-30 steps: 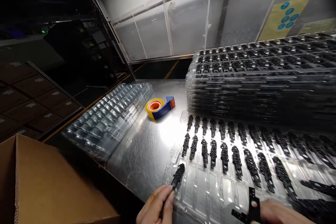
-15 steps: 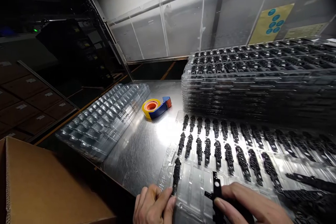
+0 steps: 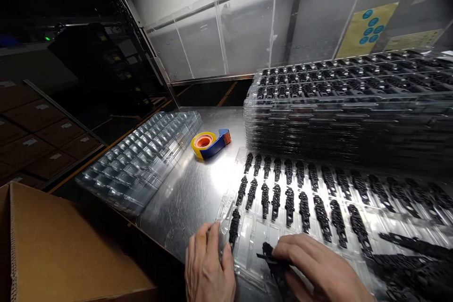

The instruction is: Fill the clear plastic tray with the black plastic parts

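Note:
A clear blister tray [image 3: 244, 243] lies on the steel table, most of its pockets filled with small black plastic parts [image 3: 289, 199]. My left hand [image 3: 209, 269] rests on the tray's near left corner, fingers together, touching a black part [image 3: 234, 229] seated in the first pocket of the front row. My right hand [image 3: 318, 269] lies over the front row just to the right, fingers closed on another black part [image 3: 274, 264] held low over the tray. Loose black parts [image 3: 410, 264] lie in a heap at the right.
A tall stack of filled trays [image 3: 347, 108] stands behind. A stack of clear trays without parts [image 3: 141, 160] lies at the left, a yellow tape dispenser [image 3: 209, 144] between them. A cardboard box [image 3: 53, 250] sits at the near left. Clear panels close off the back.
My left hand set its black part into the front-row pocket and now rests flat on the tray corner. My right hand moved left and down, lowering its part over the tray.

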Demonstrator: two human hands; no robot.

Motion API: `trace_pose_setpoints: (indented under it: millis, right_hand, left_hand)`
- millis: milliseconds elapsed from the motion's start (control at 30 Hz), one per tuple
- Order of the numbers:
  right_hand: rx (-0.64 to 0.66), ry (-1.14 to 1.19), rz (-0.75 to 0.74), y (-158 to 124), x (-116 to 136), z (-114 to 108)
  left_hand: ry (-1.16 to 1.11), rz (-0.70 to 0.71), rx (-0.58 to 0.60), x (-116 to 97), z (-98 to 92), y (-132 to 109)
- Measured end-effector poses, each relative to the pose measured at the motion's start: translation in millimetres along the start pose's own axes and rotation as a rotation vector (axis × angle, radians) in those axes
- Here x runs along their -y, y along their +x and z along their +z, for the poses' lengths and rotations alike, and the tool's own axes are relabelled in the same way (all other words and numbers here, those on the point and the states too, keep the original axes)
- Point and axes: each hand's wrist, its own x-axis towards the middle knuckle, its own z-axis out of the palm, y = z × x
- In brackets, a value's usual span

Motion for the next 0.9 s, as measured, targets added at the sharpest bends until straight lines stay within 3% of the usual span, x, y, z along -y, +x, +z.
trace_pose_setpoints:
  millis: [233,433,567,700,900]
  right_hand:
    - [-0.097,-0.167,-0.047,12,-2,35]
    - [-0.032,-0.151,0.006,11,0,45]
    - [-0.018,-0.167,0.043,7,6,45]
    - [-0.079,-0.29,0.074,7,7,48]
    - [0.015,-0.252,0.16,0,4,48]
  left_hand:
    - [-0.096,-0.137,0.056,-12,5.4,-8]
    - [-0.153,-0.141,0.095,-14,1.7,-2]
    - [-0.169,0.004,0.093,-11,-5.0,7]
    - [-0.171,0.201,0.182,-12,-5.7,19]
    - [-0.22,0.213,0.189,-11,-1.3,22]
